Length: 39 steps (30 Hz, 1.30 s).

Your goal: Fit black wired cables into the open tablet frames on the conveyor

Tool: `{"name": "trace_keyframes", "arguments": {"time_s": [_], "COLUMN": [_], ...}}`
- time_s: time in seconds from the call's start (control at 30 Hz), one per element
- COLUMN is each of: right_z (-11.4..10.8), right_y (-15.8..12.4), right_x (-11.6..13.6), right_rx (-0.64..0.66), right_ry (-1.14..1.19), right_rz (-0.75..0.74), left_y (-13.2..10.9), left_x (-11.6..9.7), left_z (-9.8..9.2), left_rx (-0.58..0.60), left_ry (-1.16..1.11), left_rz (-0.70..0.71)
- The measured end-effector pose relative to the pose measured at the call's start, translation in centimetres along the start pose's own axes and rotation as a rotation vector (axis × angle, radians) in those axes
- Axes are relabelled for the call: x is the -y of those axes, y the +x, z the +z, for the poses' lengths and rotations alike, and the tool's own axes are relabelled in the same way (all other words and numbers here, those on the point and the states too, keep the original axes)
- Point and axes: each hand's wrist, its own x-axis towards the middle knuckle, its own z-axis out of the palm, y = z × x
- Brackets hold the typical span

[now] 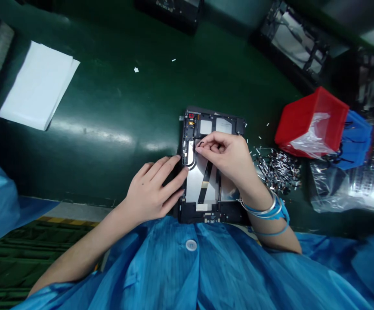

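Tablet frame, long axis pointing straight ahead.
Right hand pinches black strip (narrow grip); left hand rests spread on edge.

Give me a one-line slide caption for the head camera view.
Left hand rests on an opened tablet; right hand pinches a small black strip.

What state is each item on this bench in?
left hand: open, fingers resting on the tablet frame's left edge
right hand: pinching a small black strip over the tablet frame
tablet frame: lying flat, open, inner parts exposed
red plastic bin: tilted, clear plastic bag inside
white sheets: stacked flat
black-and-white small parts: loose heap
blue wrist strap: worn on right wrist
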Motion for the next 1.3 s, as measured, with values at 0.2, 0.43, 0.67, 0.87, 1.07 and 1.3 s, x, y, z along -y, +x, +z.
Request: {"name": "trace_keyframes", "arguments": {"time_s": [0.2,0.43,0.67,0.87,1.07,1.3], "right_z": [0.2,0.4,0.8,0.0,-0.2,-0.3], "right_y": [-0.2,-0.4,-0.5,-2.1,-3.5,-2.6], "right_x": [-0.1,0.2,0.2,0.0,-1.2,-1.7], "right_rx": [-0.010,-0.033,-0.070,-0.258,-0.179,-0.207], "right_ry": [0.026,-0.052,-0.180,-0.541,-0.900,-0.804], "right_rz": [0.001,0.016,-0.070,-0.352,-0.705,-0.532], "left_y": [-0.1,-0.2,0.7,0.9,1.0,1.0], "left_x": [-0.1,-0.1,0.6,1.0,0.9,0.6], "left_z": [0.5,0.4,0.1,0.1,0.2,0.3], "left_rx": [0.079,0.090,0.202,0.183,0.172,0.163], "left_ry": [-0.005,0.067,0.067,0.056,0.044,0.033], "left_rz": [0.004,0.019,0.166,0.202,0.194,0.169]}}
